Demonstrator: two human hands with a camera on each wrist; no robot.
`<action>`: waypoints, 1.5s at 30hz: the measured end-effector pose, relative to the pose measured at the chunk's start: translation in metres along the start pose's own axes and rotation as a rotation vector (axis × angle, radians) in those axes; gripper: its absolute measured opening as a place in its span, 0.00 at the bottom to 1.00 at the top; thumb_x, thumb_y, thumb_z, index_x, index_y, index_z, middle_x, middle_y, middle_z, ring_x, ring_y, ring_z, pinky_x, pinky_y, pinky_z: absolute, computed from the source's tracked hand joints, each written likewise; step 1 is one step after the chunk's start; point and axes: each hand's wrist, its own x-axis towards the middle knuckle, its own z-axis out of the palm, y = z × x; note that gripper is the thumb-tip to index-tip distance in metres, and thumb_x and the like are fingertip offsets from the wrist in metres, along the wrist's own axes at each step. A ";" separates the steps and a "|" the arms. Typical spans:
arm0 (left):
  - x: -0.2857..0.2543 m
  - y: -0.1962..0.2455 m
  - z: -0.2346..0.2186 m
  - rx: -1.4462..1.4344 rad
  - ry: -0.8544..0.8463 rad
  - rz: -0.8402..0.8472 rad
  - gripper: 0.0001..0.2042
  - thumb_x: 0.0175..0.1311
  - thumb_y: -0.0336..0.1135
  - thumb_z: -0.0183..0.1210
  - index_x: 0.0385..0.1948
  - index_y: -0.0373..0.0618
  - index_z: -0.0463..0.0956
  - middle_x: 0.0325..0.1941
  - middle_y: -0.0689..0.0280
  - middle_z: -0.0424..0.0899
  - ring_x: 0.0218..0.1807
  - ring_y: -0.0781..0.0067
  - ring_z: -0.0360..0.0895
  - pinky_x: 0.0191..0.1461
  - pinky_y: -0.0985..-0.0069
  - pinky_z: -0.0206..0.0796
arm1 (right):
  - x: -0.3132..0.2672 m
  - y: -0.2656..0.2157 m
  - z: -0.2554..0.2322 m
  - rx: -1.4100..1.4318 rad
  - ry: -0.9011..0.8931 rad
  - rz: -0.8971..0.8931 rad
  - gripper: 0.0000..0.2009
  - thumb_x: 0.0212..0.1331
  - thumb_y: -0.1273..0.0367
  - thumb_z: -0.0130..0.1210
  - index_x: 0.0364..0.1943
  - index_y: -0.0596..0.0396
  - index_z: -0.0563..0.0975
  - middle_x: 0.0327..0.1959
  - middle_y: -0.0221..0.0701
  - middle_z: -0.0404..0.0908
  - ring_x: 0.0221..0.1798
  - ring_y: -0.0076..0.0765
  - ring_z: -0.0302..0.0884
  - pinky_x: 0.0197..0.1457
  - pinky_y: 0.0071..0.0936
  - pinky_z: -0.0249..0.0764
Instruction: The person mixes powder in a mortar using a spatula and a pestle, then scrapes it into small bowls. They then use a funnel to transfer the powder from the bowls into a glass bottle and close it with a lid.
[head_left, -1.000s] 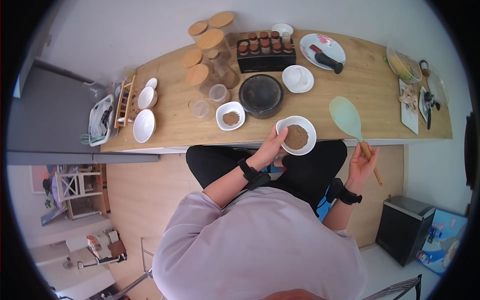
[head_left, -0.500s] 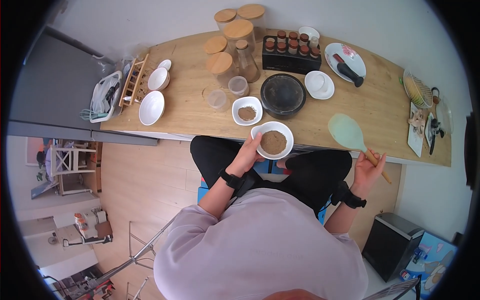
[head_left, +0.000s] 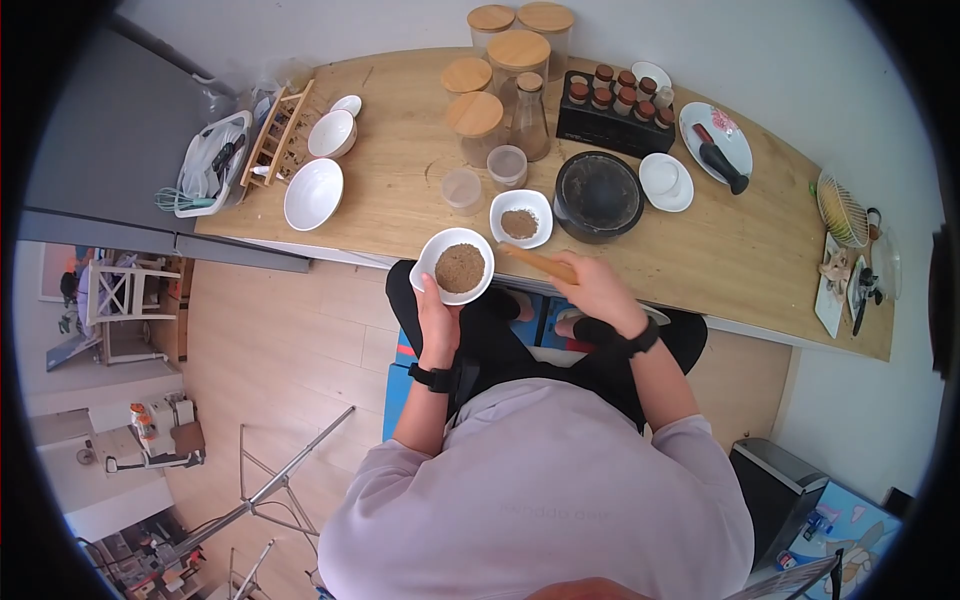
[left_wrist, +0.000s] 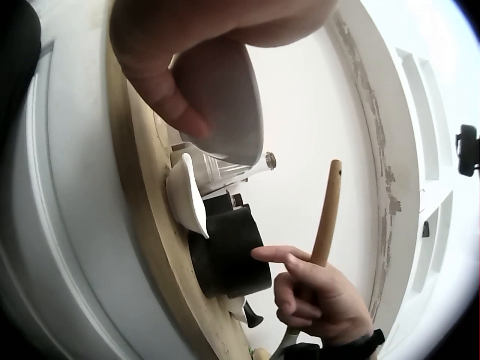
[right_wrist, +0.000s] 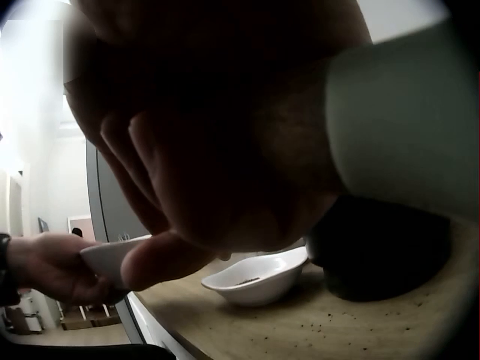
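Observation:
My left hand (head_left: 438,322) grips the rim of a white bowl (head_left: 428,250) of brown powder, held off the table's front edge. My right hand (head_left: 604,296) holds a silicone spatula by its wooden handle (head_left: 540,262), whose end points toward that bowl. In the right wrist view the pale green spatula head (right_wrist: 405,120) shows close to the camera; the hand hides it from the head view. Just beyond the handle, a small white square bowl (head_left: 539,236) with a little brown powder stands on the table. Beside it sits a round black lidded pot (head_left: 600,195).
Two clear plastic cups (head_left: 461,190) and wooden-lidded jars (head_left: 475,118) stand behind. A spice rack (head_left: 612,128), a white dish (head_left: 665,182) and a flowered plate (head_left: 735,135) are at the back right. White bowls (head_left: 314,194) stand left; a wire basket (head_left: 842,210) is far right.
The right hand has swung left from the table's right side, turning the spatula so its handle end points left. The left hand has carried the powder bowl leftward. The head view has shifted.

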 end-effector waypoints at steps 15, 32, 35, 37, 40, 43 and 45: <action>0.014 -0.006 -0.029 -0.079 0.057 0.021 0.25 0.80 0.51 0.40 0.71 0.48 0.53 0.69 0.57 0.66 0.66 0.61 0.72 0.61 0.62 0.76 | 0.053 -0.001 0.058 -0.222 0.214 0.124 0.13 0.56 0.70 0.58 0.46 0.55 0.80 0.32 0.51 0.83 0.40 0.60 0.82 0.45 0.52 0.76; 0.010 -0.003 -0.025 -0.027 0.029 0.010 0.25 0.79 0.51 0.41 0.70 0.48 0.54 0.68 0.57 0.67 0.66 0.61 0.73 0.59 0.62 0.77 | 0.066 0.001 0.059 -0.158 0.351 0.253 0.28 0.57 0.67 0.60 0.63 0.58 0.70 0.35 0.54 0.83 0.39 0.61 0.83 0.45 0.52 0.78; 0.008 0.000 -0.024 -0.019 0.031 0.004 0.25 0.79 0.51 0.41 0.70 0.49 0.54 0.68 0.58 0.67 0.65 0.62 0.73 0.58 0.63 0.78 | 0.071 0.001 0.062 -0.164 0.376 0.254 0.25 0.57 0.66 0.60 0.59 0.59 0.72 0.36 0.54 0.83 0.41 0.61 0.83 0.47 0.53 0.78; 0.007 0.000 -0.025 -0.011 0.042 0.001 0.25 0.79 0.51 0.41 0.70 0.49 0.54 0.68 0.58 0.68 0.65 0.62 0.74 0.57 0.63 0.78 | 0.075 0.003 0.063 -0.120 0.354 0.262 0.22 0.57 0.66 0.59 0.55 0.59 0.73 0.36 0.53 0.84 0.43 0.61 0.82 0.49 0.53 0.77; 0.009 -0.003 -0.030 0.004 0.051 0.002 0.25 0.79 0.51 0.41 0.70 0.49 0.54 0.68 0.58 0.68 0.64 0.63 0.74 0.56 0.63 0.78 | 0.084 0.008 0.066 -0.099 0.328 0.290 0.17 0.57 0.66 0.59 0.48 0.60 0.75 0.36 0.53 0.84 0.44 0.61 0.82 0.51 0.52 0.76; 0.011 -0.007 -0.033 0.014 0.039 0.011 0.26 0.79 0.52 0.42 0.70 0.49 0.54 0.67 0.59 0.68 0.65 0.64 0.74 0.57 0.64 0.77 | 0.090 0.010 0.068 -0.052 0.315 0.311 0.14 0.57 0.66 0.58 0.44 0.62 0.77 0.37 0.53 0.83 0.45 0.61 0.81 0.51 0.51 0.76; 0.010 -0.006 -0.035 0.025 0.037 0.014 0.26 0.79 0.52 0.43 0.71 0.50 0.54 0.67 0.59 0.68 0.65 0.64 0.73 0.57 0.63 0.77 | 0.090 0.008 0.068 -0.002 0.316 0.317 0.13 0.57 0.67 0.58 0.42 0.62 0.79 0.37 0.53 0.83 0.45 0.61 0.81 0.50 0.51 0.76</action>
